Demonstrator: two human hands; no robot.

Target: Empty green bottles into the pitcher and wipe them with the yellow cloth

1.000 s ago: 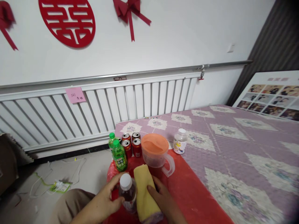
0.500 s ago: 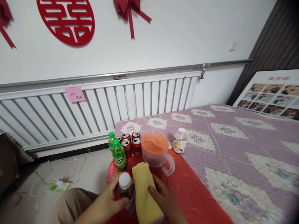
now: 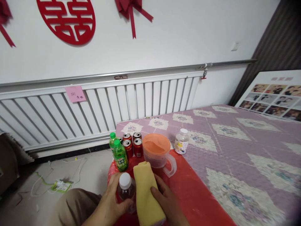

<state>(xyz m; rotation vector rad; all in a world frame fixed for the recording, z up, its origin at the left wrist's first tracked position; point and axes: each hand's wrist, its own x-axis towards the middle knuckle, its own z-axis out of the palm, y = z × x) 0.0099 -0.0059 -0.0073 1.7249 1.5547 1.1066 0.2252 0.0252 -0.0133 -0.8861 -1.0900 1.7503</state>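
Note:
My left hand (image 3: 115, 197) is wrapped round a clear plastic bottle (image 3: 128, 193) with a white cap, held upright at the front of the red-covered table (image 3: 195, 191). My right hand (image 3: 164, 196) grips a folded yellow cloth (image 3: 147, 191) from its right side, thumb on top. The cloth stands right beside the bottle; whether they touch is hard to tell. Just beyond the cloth sits a clear plastic jug (image 3: 155, 160) with an orange lid (image 3: 156, 144), its handle to the right. The bottle's lower part is partly hidden by my left fingers.
Two green-capped bottles (image 3: 120, 158) and several red drink cans (image 3: 138, 148) stand at the table's far left. A white-lidded jar (image 3: 181, 142) is on the bed's purple quilt (image 3: 225, 150). Behind runs a white radiator (image 3: 98, 106). Cables and a power strip (image 3: 61, 186) lie on the floor.
Both hands keep their hold on the bottle and the cloth. The left hand and forearm have shifted very slightly to the right; the view has moved a little.

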